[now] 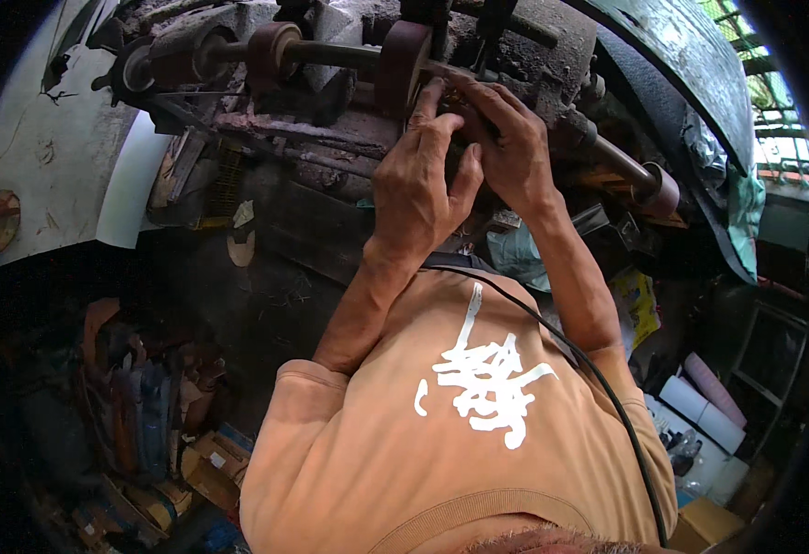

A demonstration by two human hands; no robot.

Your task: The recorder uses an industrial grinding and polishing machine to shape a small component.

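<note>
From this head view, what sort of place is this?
Most likely a small, cluttered workshop with a grinding or buffing machine. Both hands, left hand and right hand, work at a rusty shaft with a grinding wheel. Cardboard boxes and paper rolls crowd the floor.

- Whatever our left hand [418, 189] and right hand [506, 148] pinch at twelve o'clock stays hidden behind our fingers.
- We cannot tell where the rusty wheel [402, 65] ends, since our fingertips cover its lower rim.
- The clutter [146, 406] at eight o'clock is too dark to identify.
</note>
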